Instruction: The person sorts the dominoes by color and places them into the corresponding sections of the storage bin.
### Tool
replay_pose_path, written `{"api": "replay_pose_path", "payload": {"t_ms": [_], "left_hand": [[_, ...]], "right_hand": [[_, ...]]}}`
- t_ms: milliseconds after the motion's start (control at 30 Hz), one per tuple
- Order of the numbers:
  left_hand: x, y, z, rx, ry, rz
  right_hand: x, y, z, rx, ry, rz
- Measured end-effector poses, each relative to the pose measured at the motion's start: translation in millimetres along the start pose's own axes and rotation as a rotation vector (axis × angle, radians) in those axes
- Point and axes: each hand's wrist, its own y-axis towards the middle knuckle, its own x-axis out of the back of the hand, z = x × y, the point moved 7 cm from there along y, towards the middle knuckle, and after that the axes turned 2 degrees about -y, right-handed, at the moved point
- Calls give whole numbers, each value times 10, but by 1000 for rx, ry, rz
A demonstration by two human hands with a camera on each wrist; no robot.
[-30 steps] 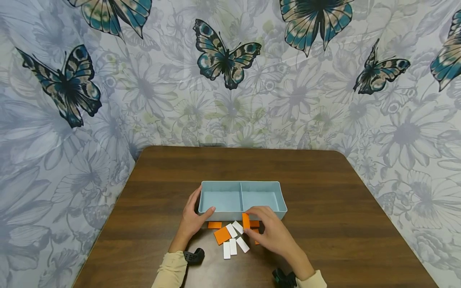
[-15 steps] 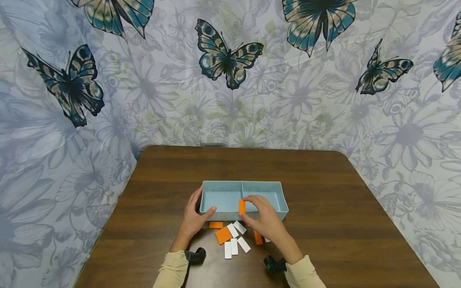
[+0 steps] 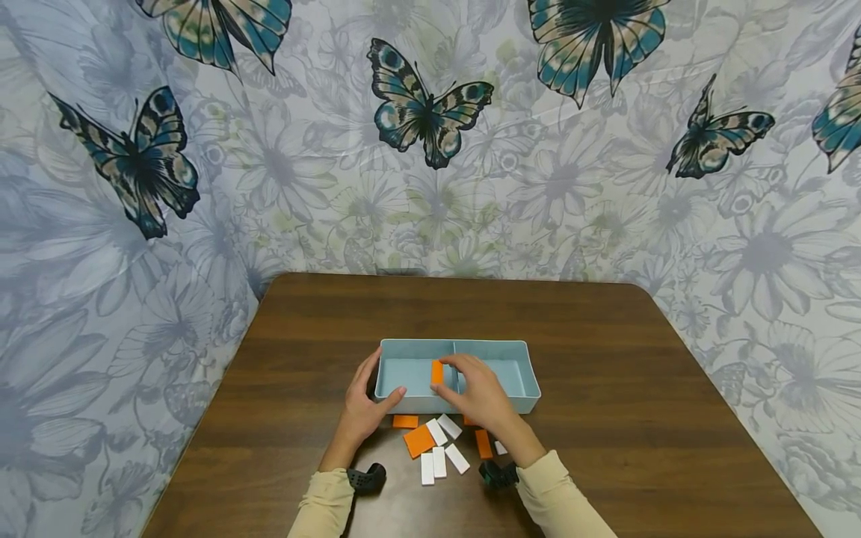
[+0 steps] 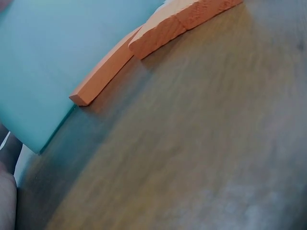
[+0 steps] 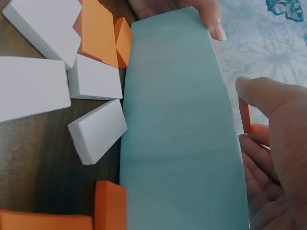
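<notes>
A light-blue two-compartment box stands on the table. My left hand grips its left end, thumb on the front wall and fingers along the side. My right hand pinches an orange wooden block upright between thumb and fingertips, over the left compartment close to the divider. Seen from the right wrist, that block shows only as a thin edge beyond the front wall. In front of the box lie several white blocks and orange blocks, some partly hidden below my right hand.
The brown wooden table reaches back to a wall covering printed with flowers and butterflies. A black wrist device is on the left wrist, another on the right. One orange block lies right along the box's front wall.
My right hand has carried the orange block up from in front of the box, over the front wall and leftward to the left compartment. The left hand keeps its grip.
</notes>
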Motion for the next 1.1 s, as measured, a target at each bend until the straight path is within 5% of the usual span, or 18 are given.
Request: {"api": "replay_pose_path", "payload": {"t_ms": [467, 1100], "left_hand": [[28, 16, 24, 4, 25, -12], [-5, 42, 60, 1, 19, 3]], "right_hand": [[-198, 296, 122, 41, -37, 99], [-461, 551, 167, -15, -153, 167]]}}
